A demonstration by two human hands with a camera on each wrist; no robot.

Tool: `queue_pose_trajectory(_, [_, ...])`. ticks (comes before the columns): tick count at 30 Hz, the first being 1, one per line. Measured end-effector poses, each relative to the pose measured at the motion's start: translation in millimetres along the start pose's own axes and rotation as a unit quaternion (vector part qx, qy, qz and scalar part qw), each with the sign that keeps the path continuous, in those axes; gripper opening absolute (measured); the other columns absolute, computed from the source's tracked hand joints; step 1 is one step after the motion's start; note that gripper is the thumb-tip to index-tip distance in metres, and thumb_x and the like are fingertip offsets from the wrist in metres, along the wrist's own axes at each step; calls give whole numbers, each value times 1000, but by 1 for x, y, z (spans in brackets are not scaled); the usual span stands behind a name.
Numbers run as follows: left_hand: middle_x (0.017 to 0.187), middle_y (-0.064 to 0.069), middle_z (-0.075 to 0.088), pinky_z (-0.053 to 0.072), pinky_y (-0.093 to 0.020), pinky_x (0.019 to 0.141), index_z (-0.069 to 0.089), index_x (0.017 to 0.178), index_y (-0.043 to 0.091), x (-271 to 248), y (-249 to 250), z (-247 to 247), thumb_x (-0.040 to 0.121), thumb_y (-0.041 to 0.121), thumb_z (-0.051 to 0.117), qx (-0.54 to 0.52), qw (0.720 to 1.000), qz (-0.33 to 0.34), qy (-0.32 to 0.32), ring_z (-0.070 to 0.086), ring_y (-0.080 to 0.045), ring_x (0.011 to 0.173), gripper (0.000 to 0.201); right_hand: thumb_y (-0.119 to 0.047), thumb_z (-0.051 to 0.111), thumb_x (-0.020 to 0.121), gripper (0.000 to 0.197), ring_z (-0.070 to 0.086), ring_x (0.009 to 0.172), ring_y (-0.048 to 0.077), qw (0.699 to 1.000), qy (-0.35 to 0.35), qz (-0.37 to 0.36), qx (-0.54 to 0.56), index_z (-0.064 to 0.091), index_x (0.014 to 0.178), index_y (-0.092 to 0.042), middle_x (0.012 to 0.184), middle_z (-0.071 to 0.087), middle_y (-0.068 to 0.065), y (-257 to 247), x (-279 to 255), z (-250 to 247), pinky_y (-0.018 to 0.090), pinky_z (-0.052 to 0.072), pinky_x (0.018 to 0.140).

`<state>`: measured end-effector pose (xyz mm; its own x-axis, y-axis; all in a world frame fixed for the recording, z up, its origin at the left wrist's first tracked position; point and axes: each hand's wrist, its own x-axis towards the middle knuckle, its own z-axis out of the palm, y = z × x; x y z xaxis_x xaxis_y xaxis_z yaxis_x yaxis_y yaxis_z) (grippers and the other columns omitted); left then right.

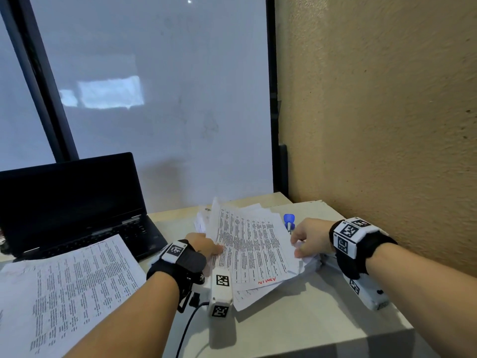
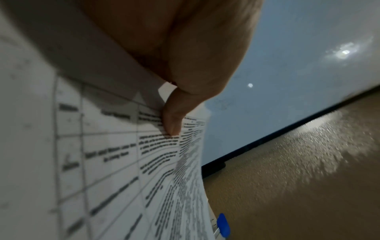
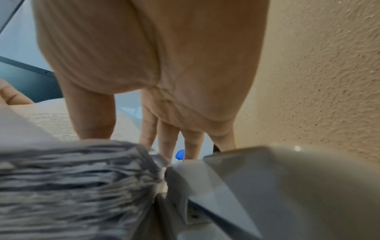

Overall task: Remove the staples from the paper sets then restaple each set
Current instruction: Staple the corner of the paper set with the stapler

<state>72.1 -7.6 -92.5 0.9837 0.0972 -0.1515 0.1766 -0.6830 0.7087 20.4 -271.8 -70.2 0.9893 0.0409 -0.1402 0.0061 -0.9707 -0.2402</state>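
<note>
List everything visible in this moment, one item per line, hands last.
paper stack: one pile, white with printed tables, table centre, top sheets lifted at the left edge
loose printed sheets: a few, white, table left, overlapping the laptop's front
laptop: one, black, screen dark, back left
blue tool: one, blue handle, behind the stack near the wall; type unclear
table: one, cream
wall: tan, textured, right side
left hand: pinches the lifted sheets at the stack's left edge
right hand: fingers rest on the stack's right edge
</note>
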Motion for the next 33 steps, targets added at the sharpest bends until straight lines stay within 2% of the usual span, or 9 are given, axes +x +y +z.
queue_pose_trajectory(2, [124, -12, 64, 50, -30, 94, 59, 127, 0, 1, -2, 0, 86, 20, 72, -37, 999, 30, 3, 63, -27, 108, 47, -36, 66, 87, 52, 54, 120, 21, 1000, 9, 17, 11, 54, 131, -12, 132, 56, 5, -5, -2, -1, 30, 42, 102])
queue_pose_trajectory(7, [96, -17, 70, 56, -22, 65, 65, 102, -4, -10, -8, -16, 85, -5, 66, -221, 969, 109, 29, 66, -21, 74, 16, -39, 62, 91, 66, 50, 123, 25, 983, 88, 17, 157, 34, 140, -7, 139, 49, 9, -21, -12, -14, 27, 40, 89])
queue_pose_trajectory(10, [99, -17, 72, 56, -43, 85, 66, 95, 7, -22, -6, -34, 86, -7, 62, -305, 941, 139, 35, 69, -32, 92, 17, -28, 71, 86, 67, 54, 114, 19, 931, 141, -3, 335, 34, 139, -9, 132, 53, 3, -30, -12, -25, 22, 40, 84])
queue_pose_trajectory(14, [101, -1, 60, 48, -24, 77, 55, 114, 4, -53, 24, -55, 91, 5, 62, -317, 916, 210, 128, 61, -22, 98, 25, -7, 60, 93, 23, 54, 84, 10, 848, 250, -58, 463, 49, 113, -10, 96, 54, -7, -60, -25, -47, 6, 40, 65])
queue_pose_trajectory(17, [137, -8, 43, 37, -34, 105, 29, 144, 5, -62, 44, -60, 93, 17, 63, -290, 913, 222, 182, 42, -22, 127, 63, -2, 52, 95, 27, 61, 94, 22, 807, 321, -84, 489, 56, 120, -12, 107, 63, -1, -84, -29, -60, 24, 47, 76])
queue_pose_trajectory(22, [159, -4, 20, 21, -24, 110, 6, 154, 18, -73, 45, -47, 91, 18, 66, -236, 922, 252, 175, 25, -22, 144, 87, -2, 58, 85, 29, 63, 100, 34, 833, 280, -89, 470, 50, 110, -15, 112, 62, 19, -90, -34, -52, 49, 52, 86])
queue_pose_trajectory(25, [154, -2, 30, 22, -12, 93, 11, 153, 17, -75, 41, -43, 90, 18, 66, -239, 917, 281, 153, 30, -1, 124, 84, -1, 58, 85, 38, 61, 100, 27, 827, 278, -93, 480, 44, 115, -18, 116, 59, 14, -84, -34, -48, 44, 53, 85])
queue_pose_trajectory(29, [143, 2, 38, 20, -8, 89, 16, 150, 14, -72, 46, -48, 87, 17, 71, -278, 907, 281, 146, 26, 1, 112, 84, 3, 56, 85, 47, 58, 88, 20, 820, 286, -111, 484, 38, 122, -19, 111, 57, 9, -82, -36, -53, 36, 50, 79])
queue_pose_trajectory(33, [139, 2, 45, 31, -37, 114, 25, 142, 17, -57, 45, -52, 76, 23, 81, -315, 901, 255, 157, 43, -19, 130, 87, 3, 55, 83, 53, 54, 83, 21, 823, 279, -113, 481, 35, 126, -21, 105, 58, 9, -83, -36, -54, 41, 50, 81])
